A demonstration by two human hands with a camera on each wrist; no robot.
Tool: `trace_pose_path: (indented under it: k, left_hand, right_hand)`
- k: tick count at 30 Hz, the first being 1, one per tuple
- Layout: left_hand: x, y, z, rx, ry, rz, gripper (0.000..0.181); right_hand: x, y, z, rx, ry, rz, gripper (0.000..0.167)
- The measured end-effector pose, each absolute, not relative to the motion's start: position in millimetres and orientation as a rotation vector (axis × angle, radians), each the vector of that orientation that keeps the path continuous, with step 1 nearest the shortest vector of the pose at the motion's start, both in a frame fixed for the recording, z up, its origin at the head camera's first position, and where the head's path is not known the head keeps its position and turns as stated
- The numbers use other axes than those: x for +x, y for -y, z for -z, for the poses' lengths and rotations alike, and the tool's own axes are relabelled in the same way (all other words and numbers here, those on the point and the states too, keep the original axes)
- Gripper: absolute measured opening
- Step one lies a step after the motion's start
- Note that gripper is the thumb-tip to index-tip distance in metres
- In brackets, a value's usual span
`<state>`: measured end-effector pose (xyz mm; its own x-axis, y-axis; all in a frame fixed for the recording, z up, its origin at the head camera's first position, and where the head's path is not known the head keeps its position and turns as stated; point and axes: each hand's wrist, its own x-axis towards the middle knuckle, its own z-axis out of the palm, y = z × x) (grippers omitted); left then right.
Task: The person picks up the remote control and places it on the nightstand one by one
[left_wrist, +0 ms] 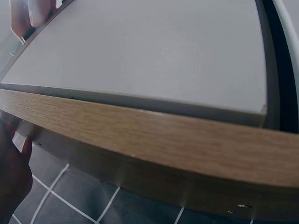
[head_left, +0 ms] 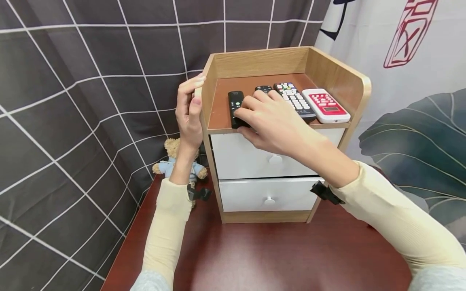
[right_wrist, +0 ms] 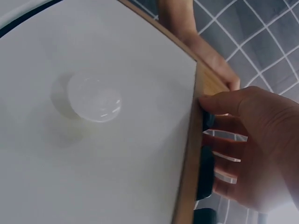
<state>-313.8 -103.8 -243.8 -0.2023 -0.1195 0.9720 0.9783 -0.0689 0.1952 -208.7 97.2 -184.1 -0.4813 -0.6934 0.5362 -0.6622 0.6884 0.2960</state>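
Observation:
On the top shelf of a small wooden cabinet [head_left: 260, 64], my right hand [head_left: 276, 121] pinches the near part of the leftmost black remote control [head_left: 236, 97] between thumb and fingers. The right hand's fingers partly cover a second black remote [head_left: 263, 88]. Beside it lie a larger dark remote with white buttons [head_left: 296, 101] and a white-and-red remote [head_left: 326, 106]. My left hand [head_left: 189, 113] rests against the outside of the cabinet's left side panel [head_left: 206, 95], its fingertips and thumb at the panel's edge. In the right wrist view, the right thumb is at the shelf's front edge [right_wrist: 191, 154].
Two white drawers with round knobs [head_left: 275, 159] [head_left: 269, 200] form the cabinet's front. A teddy bear in blue [head_left: 165, 166] sits behind my left forearm. The cabinet stands on a reddish-brown table [head_left: 269, 258], with a dark gridded curtain [head_left: 109, 121] behind and to the left.

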Motion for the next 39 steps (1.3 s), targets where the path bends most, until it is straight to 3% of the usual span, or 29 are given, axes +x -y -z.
trace_pose_path:
  k: [19, 28, 31, 39]
  left_hand:
    - [-301, 113, 231, -1.133, 1.354, 1.47, 0.044]
    - [-278, 163, 222, -0.932, 1.757, 1.1, 0.073]
    - [-278, 184, 228, -0.895, 1.828, 0.975, 0.074]
    - [-281, 243, 272, -0.657, 2.192, 0.774, 0.068]
  right_hand:
    - [-200, -133, 179, 0.965, 2.101, -0.189, 0.038]
    - [-195, -197, 160, 0.772, 2.17, -0.257, 0.071]
    - [-192, -222, 159, 0.717, 2.088, -0.311, 0.081]
    - [-200, -275, 179, 0.583, 2.034, -0.379, 0.083]
